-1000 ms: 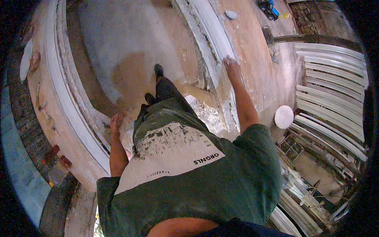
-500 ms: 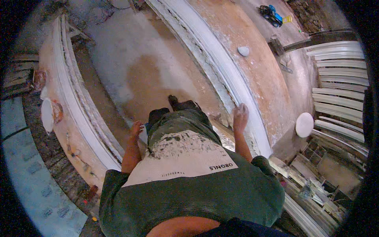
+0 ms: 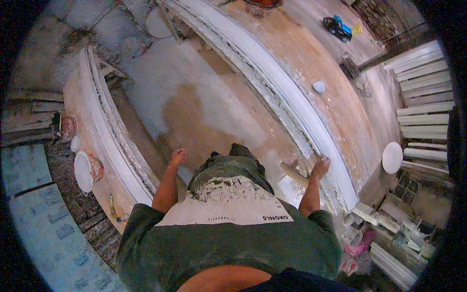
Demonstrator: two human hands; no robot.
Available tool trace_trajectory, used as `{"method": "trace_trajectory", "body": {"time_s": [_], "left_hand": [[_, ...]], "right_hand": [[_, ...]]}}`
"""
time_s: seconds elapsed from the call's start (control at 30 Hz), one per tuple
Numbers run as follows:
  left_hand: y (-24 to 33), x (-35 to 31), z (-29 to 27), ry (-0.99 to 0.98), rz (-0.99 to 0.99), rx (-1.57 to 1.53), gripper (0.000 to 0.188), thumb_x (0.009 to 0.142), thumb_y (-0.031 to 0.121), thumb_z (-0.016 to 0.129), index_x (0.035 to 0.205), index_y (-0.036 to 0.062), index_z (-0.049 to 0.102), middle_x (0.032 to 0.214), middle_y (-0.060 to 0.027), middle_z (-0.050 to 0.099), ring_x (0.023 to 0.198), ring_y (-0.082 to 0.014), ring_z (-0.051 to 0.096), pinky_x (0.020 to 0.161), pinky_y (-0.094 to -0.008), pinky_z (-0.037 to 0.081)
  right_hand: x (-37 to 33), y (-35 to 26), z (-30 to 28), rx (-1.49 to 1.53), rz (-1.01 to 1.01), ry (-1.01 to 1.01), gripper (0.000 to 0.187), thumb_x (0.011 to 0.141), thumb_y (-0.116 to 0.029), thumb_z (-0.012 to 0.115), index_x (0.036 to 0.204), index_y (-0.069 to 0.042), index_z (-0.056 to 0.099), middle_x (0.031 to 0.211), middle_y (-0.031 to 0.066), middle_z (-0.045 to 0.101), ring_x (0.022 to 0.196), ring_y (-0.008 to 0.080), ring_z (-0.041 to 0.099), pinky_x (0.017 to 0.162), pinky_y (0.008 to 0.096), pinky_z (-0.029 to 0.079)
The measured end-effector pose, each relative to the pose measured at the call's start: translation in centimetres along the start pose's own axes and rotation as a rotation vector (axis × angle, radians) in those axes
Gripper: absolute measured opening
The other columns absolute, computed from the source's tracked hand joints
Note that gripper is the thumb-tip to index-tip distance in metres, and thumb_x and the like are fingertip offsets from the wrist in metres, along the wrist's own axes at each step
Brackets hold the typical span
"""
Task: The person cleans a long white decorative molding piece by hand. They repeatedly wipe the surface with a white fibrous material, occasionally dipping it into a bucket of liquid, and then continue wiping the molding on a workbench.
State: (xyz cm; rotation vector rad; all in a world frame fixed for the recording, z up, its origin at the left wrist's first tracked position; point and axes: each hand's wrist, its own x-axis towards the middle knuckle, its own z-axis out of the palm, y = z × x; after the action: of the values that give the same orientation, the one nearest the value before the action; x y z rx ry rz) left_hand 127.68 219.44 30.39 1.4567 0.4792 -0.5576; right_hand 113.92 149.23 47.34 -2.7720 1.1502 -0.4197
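Observation:
My right hand [image 3: 320, 167] rests against a long white plaster moulding [image 3: 296, 102] lying along the edge of a brown worktop [image 3: 343, 121]. Its fingers are curled together, and whatever they may hold is hidden. Out over the floor, beside the inner edge of the left bench, my left hand [image 3: 178, 156] hangs with loosely closed fingers and nothing visible in them. A second white moulding [image 3: 111, 141] runs along that left bench. Just below my right hand, wooden pieces [image 3: 294, 171] stick out under the worktop's inner edge.
A pale lump [image 3: 318, 87] sits on the right worktop. Beyond are a toy truck [image 3: 336, 28], a white round disc [image 3: 392, 157] and stacked white strips [image 3: 423, 117]. An orange bucket with a white top [image 3: 84, 173] stands at the left bench; blue sheets [image 3: 46, 233] lie outside it.
My view has shifted, so the benches sit lower and farther right. My right hand stays at the right moulding. My left hand's fingers look more closed than before.

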Motion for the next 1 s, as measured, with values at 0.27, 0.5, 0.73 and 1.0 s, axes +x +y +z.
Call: {"method": "trace_trajectory", "body": {"time_s": [0.27,0.5,0.73,1.0], "left_hand": [[0.7,0.9,-6.0,0.018,0.032,0.002,0.027,0.087,0.033,0.061,0.104,0.0118,0.061,0.082,0.0003,0.062,0.064,-0.0122,0.055,0.051,-0.0276,0.044],[0.1,2.1,-10.1,0.112,-0.089,-0.049,0.034,0.086,0.034,0.061,0.11,0.0094,0.06,0.092,-0.0044,0.062,0.078,-0.0161,0.057,0.06,-0.0283,0.046],[3.5,6.4,-9.8,0.395,-0.061,-0.034,0.033,0.084,0.035,0.062,0.1,0.0062,0.06,0.082,-0.0057,0.059,0.068,-0.0151,0.054,0.056,-0.0306,0.045],[18.6,3.8,-7.5,0.674,0.196,-0.299,0.029,0.086,0.028,0.059,0.106,0.0065,0.06,0.092,-0.0041,0.06,0.082,-0.0145,0.056,0.072,-0.0293,0.046]], "right_hand": [[-1.4,-0.7,0.6,-0.137,0.179,0.071,0.04,0.088,-0.038,0.056,0.099,-0.001,0.065,0.099,0.0211,0.06,0.093,0.0356,0.057,0.081,0.044,0.046],[4.7,-16.1,1.6,-0.105,-0.135,0.151,0.034,0.094,-0.025,0.046,0.114,-0.001,0.059,0.107,0.0156,0.061,0.09,0.0324,0.058,0.077,0.0416,0.047],[23.1,-32.2,12.4,0.115,-0.364,0.305,0.028,0.092,-0.012,0.046,0.119,-0.007,0.054,0.111,0.0162,0.061,0.093,0.0273,0.062,0.076,0.0417,0.05],[25.1,-70.3,23.0,0.849,-0.944,-0.392,0.037,0.069,0.005,0.05,0.102,0.0,0.066,0.134,0.0224,0.04,0.13,0.0308,0.033,0.098,0.0428,0.038]]}}
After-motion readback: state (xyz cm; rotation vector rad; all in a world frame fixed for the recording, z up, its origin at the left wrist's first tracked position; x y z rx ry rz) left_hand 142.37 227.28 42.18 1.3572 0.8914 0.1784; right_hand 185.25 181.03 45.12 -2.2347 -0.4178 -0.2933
